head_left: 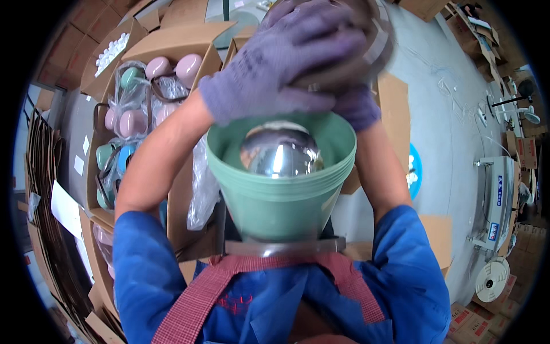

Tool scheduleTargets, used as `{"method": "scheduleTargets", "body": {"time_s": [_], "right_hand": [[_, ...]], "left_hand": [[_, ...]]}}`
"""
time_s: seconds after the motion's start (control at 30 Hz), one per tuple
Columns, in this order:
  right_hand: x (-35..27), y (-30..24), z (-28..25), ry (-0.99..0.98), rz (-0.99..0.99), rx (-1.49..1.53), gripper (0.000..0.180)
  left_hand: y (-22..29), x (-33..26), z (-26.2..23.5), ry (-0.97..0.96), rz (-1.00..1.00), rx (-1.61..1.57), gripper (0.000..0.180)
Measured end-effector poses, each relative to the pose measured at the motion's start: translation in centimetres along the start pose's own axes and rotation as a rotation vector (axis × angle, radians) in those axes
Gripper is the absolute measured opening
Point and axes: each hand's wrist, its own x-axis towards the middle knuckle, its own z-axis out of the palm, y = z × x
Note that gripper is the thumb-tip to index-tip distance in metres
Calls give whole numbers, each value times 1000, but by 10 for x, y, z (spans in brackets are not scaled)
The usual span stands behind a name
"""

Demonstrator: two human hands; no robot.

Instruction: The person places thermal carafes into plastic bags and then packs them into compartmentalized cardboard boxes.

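A sea-green pail-shaped container [275, 209] stands open right in front of my chest. Inside it sits a shiny, mirror-like metal dome [281, 152]. A grey-brown curved handle [283, 247] lies across its near side. Above the far rim, a round dark brown lid [375, 49] is smeared by motion. My left hand [269, 63], in a purple knit glove, lies over the lid with its fingers curved on it. Lower down, my right hand [358, 106], gloved alike, is against the lid's underside; its fingers are mostly hidden.
On the left, a cardboard box [160, 43] holds pink, green and blue lidded containers in plastic bags. Small white parts [112, 54] fill another box. A blue basin [415, 172] stands beyond my right arm. Flattened cardboard [43, 155] is stacked far left; a machine [495, 200] stands far right.
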Motion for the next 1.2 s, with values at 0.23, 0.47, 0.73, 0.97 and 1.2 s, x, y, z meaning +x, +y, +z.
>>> {"method": "scheduleTargets", "body": {"time_s": [0.23, 0.47, 0.73, 0.97, 1.2], "right_hand": [[17, -36, -13, -119, 397, 585, 47], [-23, -39, 9, 60, 825, 1445, 74], [-34, -75, -17, 65, 354, 716, 64], [-26, -108, -27, 151, 358, 530, 36], [-9, -135, -35, 147, 325, 575, 32]], "left_hand": [[1, -21, 0, 269, 20, -228, 66], [20, -94, -12, 277, -295, -540, 55], [63, -67, -26, 269, -75, -297, 65], [43, -93, -6, 352, 13, -367, 70], [2, -87, 54, 1017, -573, -1707, 66]]}}
